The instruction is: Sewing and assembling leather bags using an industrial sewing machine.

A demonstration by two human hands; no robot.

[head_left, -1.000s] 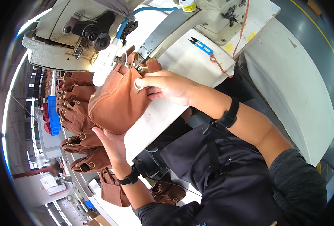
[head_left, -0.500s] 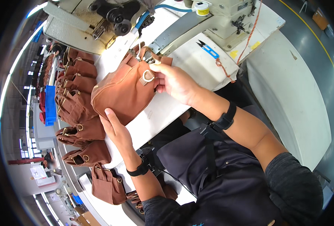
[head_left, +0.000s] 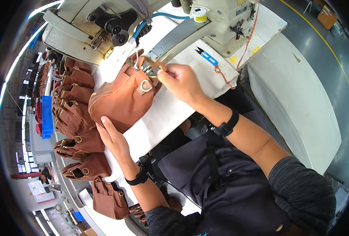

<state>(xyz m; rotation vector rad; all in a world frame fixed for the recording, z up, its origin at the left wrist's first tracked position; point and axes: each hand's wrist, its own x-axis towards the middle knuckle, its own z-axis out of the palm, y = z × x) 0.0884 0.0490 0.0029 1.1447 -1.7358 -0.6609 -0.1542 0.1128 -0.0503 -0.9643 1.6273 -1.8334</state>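
Positioning, apparently, a soft rounded brown bag: left hand spread against it, right hand pinching its brown strap; next likely needs steadiness.

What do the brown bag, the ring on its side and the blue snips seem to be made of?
Brown bag: leather or a leather-like material, probably, with a matte, softly creased surface. Ring: likely polished metal, since it shines. Blue snips: the dark, pointed blades look like metal; the evenly blue body could be plastic or painted metal.
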